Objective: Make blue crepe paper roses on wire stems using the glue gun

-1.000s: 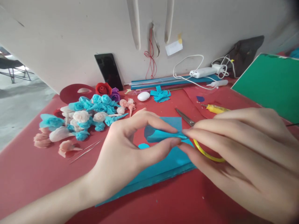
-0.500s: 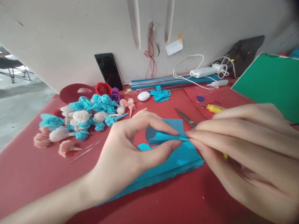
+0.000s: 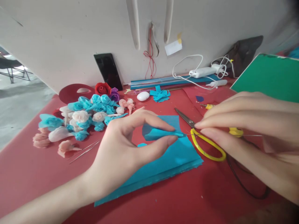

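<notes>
A small piece of blue crepe paper [image 3: 153, 133], rolled to a narrow point on its right side, is pinched between the thumb and forefinger of my left hand [image 3: 123, 152]. From that point a thin wire or needle [image 3: 253, 135] runs to the right. My right hand [image 3: 252, 116] grips it between thumb and forefinger, a little apart from the paper. Scissors [image 3: 185, 118] with yellow handles lie beneath my right fingers. Below the left hand is a stack of blue paper sheets [image 3: 151, 172], partly hidden.
Blue, white and pink paper flowers [image 3: 80, 116] are heaped at the left, with thin metal sticks [image 3: 85, 151] beside them. A phone [image 3: 108, 71] leans on the wall. White cables and a power adapter [image 3: 202, 72] lie at the back. A green board [image 3: 271, 77] stands at the right.
My right hand has drawn away to the right from the paper's tip, baring the thin wire or needle and the yellow scissor handle. My left hand keeps its pinch, shifted slightly left.
</notes>
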`<state>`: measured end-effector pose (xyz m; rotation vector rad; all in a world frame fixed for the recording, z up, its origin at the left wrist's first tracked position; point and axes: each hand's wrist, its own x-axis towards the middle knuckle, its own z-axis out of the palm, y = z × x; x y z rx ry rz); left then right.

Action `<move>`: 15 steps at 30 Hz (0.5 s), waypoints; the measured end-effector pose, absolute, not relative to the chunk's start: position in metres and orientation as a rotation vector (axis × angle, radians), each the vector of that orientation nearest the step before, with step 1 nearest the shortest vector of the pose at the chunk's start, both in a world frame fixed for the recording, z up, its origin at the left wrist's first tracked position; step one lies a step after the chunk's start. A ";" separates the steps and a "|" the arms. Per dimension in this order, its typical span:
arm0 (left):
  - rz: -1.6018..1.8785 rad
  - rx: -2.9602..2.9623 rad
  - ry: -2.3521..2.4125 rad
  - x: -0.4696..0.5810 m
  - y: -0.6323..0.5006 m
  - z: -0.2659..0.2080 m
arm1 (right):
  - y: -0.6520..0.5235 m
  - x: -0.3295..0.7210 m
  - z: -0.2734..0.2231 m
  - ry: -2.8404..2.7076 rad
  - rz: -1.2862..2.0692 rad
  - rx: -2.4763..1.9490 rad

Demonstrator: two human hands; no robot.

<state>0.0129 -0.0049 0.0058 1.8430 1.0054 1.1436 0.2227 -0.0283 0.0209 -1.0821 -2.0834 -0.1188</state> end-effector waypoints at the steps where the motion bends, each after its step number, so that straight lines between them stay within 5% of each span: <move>1: 1.145 1.852 1.002 0.013 -0.005 0.006 | -0.030 0.218 0.021 -2.072 -0.103 -1.084; 15: 1.241 2.055 1.023 0.004 0.011 0.008 | -0.020 0.219 0.020 -2.105 -0.264 -1.056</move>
